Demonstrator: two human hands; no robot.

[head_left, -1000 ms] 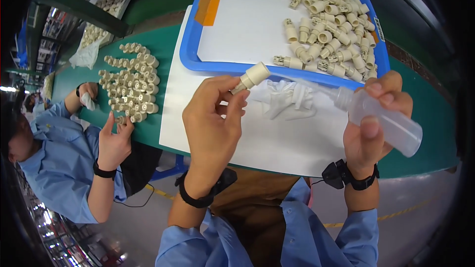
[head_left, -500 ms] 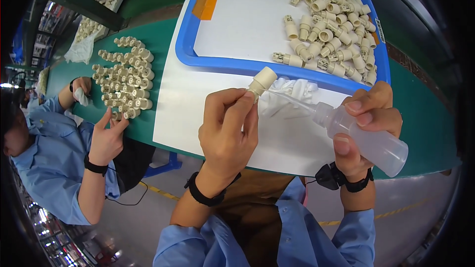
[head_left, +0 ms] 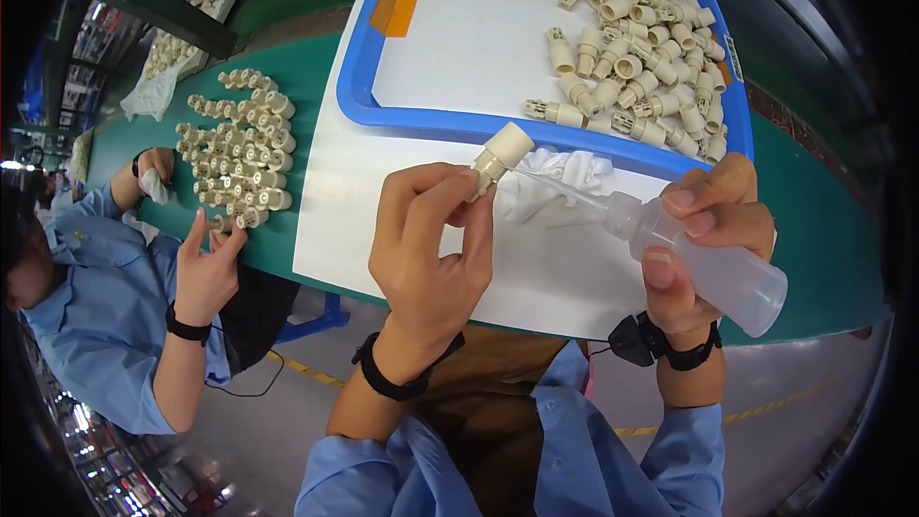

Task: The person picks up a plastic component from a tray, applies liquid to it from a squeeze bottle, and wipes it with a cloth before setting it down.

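Note:
Between the thumb and fingers of my left hand [head_left: 433, 239] is a cream plastic fitting [head_left: 504, 148], tilted with its wide plain end up and to the right. My right hand [head_left: 713, 239] grips a translucent squeeze bottle [head_left: 713, 263] lying slantwise, its thin nozzle pointing up and left. The nozzle's tip is at the fitting's side; whether it touches I cannot tell. Behind the nozzle, a crumpled white cloth or glove [head_left: 555, 187] rests on the white sheet [head_left: 349, 201].
A blue-rimmed tray [head_left: 421, 123] holds many similar fittings [head_left: 637, 48] heaped at its right. To the left, rows of fittings [head_left: 244, 148] stand on the green table [head_left: 311, 67]. A co-worker in a blue shirt [head_left: 110, 297] has a hand [head_left: 206, 273] at those rows.
My left hand has shifted slightly left and turned the fitting, so more of its slotted lower end shows. The bottle has barely moved.

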